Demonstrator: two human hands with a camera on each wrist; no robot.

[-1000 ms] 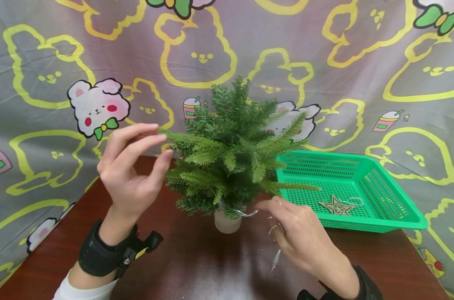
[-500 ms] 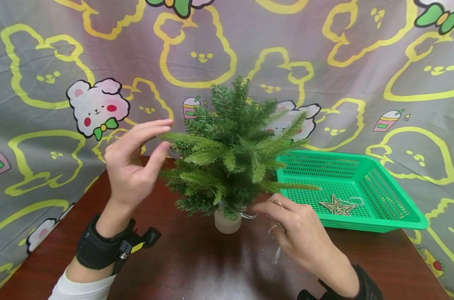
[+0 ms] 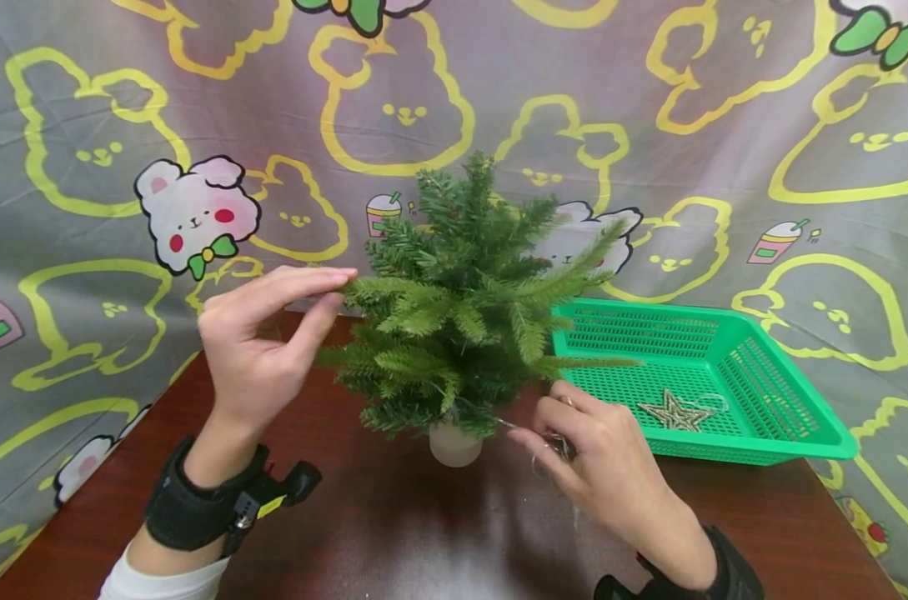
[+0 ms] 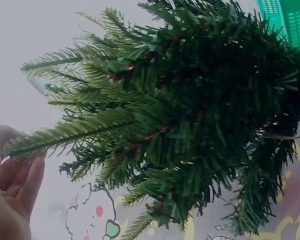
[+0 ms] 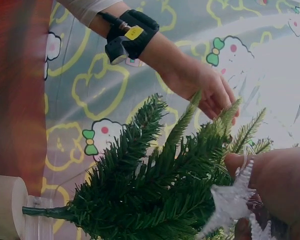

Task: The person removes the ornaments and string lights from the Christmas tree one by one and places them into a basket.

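Observation:
A small artificial Christmas tree [image 3: 461, 308] stands upright on a pale round base [image 3: 454, 447]. At its left side my left hand [image 3: 262, 342] pinches the tip of a green branch [image 4: 75, 135] between thumb and fingers. My right hand [image 3: 607, 458], low on the tree's right, holds a bunched string with a clear wire. Whitish star-shaped pieces [image 5: 230, 202] hang from that string by the fingers in the right wrist view. A strand of the wire [image 4: 285, 136] runs into the lower branches, where foliage hides the rest.
A green plastic basket [image 3: 780, 387] sits right of the tree on the brown table [image 3: 393, 533]. Inside it lies a glittery gold star [image 3: 674, 412] with a pale loop of thread. A patterned cloth [image 3: 258, 100] hangs behind the table.
My left hand has closed on the branch tip and moved slightly right; the tree's foliage has shifted a little. My right fingers have curled in more around the string.

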